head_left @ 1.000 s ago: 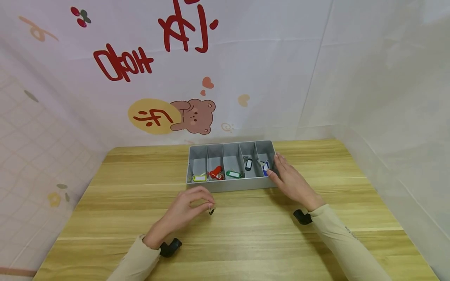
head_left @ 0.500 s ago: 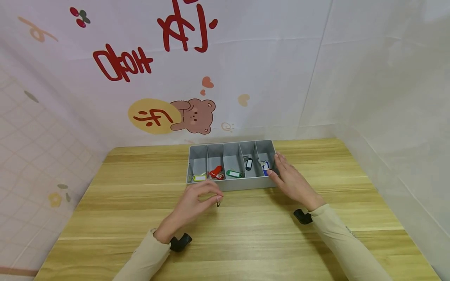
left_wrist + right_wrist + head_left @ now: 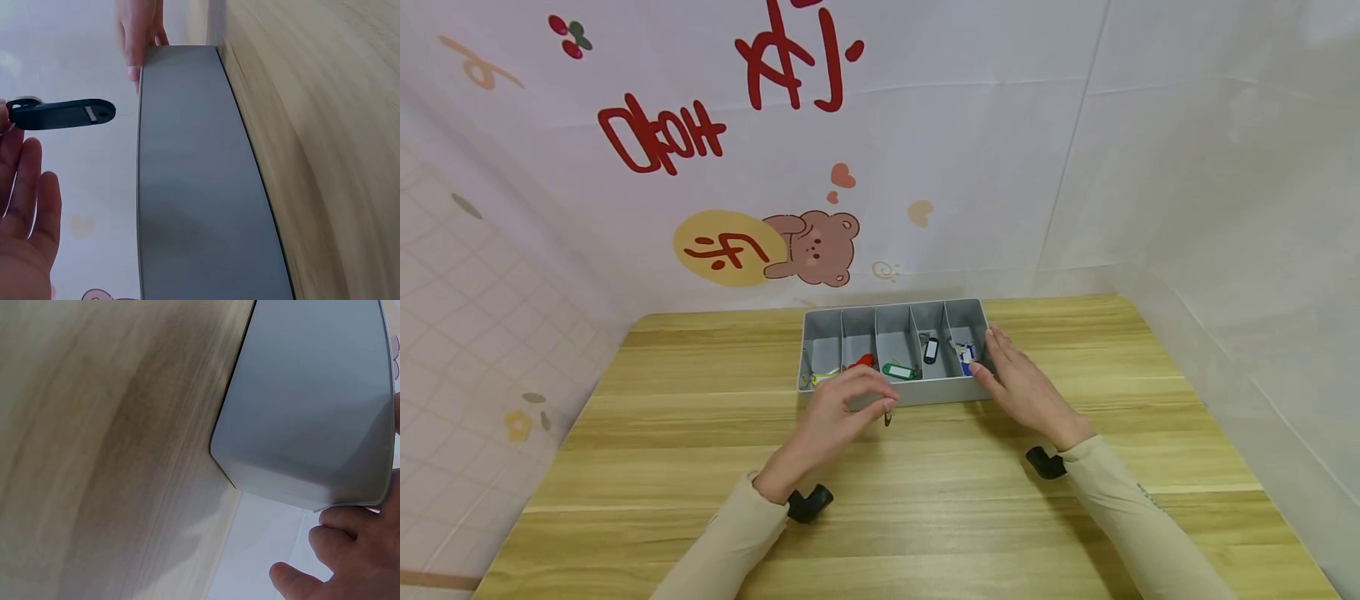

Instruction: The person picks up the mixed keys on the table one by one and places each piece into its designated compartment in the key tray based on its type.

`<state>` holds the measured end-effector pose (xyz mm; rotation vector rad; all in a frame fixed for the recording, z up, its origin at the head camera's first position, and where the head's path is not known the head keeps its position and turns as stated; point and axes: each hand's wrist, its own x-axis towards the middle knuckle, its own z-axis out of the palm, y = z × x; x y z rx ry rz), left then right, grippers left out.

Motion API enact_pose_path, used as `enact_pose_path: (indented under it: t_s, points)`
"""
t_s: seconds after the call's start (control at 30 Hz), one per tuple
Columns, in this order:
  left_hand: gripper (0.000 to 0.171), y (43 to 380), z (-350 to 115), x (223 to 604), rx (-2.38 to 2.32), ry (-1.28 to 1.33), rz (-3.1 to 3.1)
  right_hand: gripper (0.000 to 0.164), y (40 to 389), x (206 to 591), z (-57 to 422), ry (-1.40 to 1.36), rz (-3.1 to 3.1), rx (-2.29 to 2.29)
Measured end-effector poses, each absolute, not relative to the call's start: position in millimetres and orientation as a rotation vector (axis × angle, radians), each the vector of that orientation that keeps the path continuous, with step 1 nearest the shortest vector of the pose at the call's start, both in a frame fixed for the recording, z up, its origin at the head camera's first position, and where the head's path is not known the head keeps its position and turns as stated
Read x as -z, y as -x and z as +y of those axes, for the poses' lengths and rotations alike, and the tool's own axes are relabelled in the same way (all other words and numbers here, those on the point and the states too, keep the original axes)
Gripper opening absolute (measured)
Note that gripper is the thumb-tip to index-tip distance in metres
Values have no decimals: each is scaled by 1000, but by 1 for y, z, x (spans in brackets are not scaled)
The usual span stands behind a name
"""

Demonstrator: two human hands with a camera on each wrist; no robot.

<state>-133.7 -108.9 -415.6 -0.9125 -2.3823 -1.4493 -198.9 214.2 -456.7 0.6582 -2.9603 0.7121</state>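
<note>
Between the thumb and finger of my left hand hangs a dark key tag on a metal ring. In the head view only a bit of the tag shows, just in front of the grey divided tray. My right hand holds the tray's right end, with the thumb over the rim and the other fingers along the outer end wall. Inside, from left to right, lie a yellow tag, red tags, a green tag, a black tag and blue tags. My left hand partly hides the yellow and red ones.
A wooden table carries the tray near its back edge. Behind it hangs a white printed curtain, which also closes off both sides. Black camera mounts sit at the wrists.
My left hand has moved right and somewhat toward the tray, carrying the key tag along the tray's front. The right hand and the tray stay where they were.
</note>
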Motion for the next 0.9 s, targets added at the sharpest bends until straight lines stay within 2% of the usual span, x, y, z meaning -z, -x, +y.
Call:
enact_pose_path:
  t_s: [0.9]
  points:
    - [8,164,-65,402,1495,780,-2289,80,200,457,215,-653,-2967,-706]
